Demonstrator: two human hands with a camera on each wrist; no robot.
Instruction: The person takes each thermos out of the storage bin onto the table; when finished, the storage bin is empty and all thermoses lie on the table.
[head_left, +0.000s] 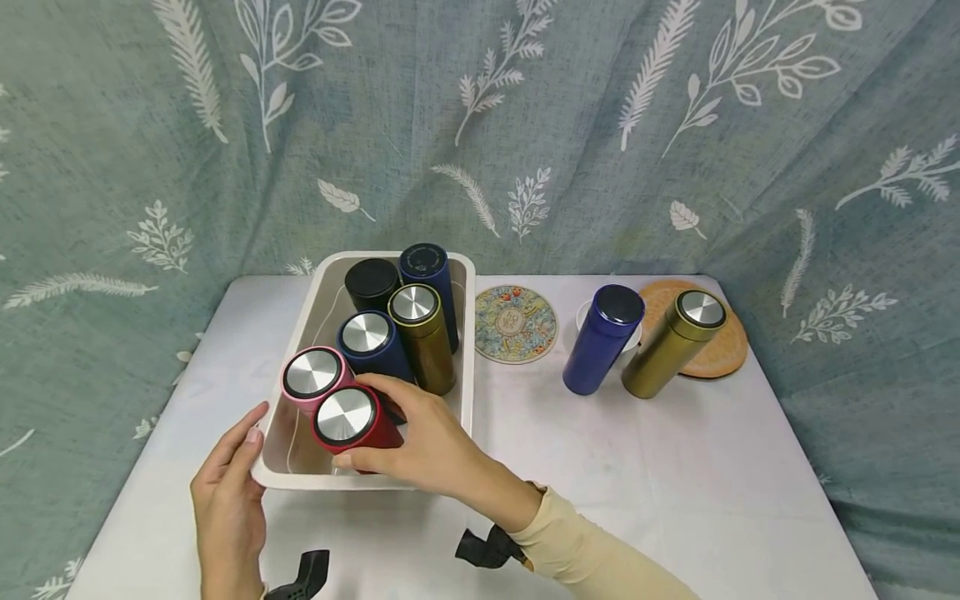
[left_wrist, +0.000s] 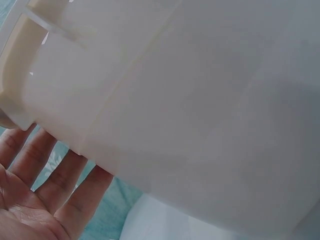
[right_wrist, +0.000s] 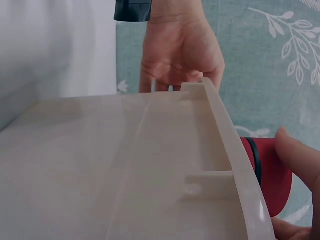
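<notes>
My right hand (head_left: 423,429) grips a red thermos bottle (head_left: 382,435) by its upper part, thumb on the near side and fingers on the far side. Its brushed silver lid faces up, inside the front of a cream plastic bin (head_left: 465,333). In the right wrist view the red thermos (right_wrist: 274,175) shows beyond the bin's rim. My left hand (head_left: 228,492) touches the bin's front left corner; in the left wrist view its straight fingers (left_wrist: 75,200) lie against the outer wall. Close beside the red one is a pink thermos (head_left: 297,403) with a silver lid.
Farther back in the bin stand a navy thermos (head_left: 393,358), a gold thermos (head_left: 431,358), a black-lidded bottle (head_left: 372,282) and a tall dark-blue bottle (head_left: 453,304). Right of it are a patterned round mat (head_left: 516,325), a blue bottle (head_left: 596,346), another gold thermos (head_left: 663,354) and an orange round mat (head_left: 723,354).
</notes>
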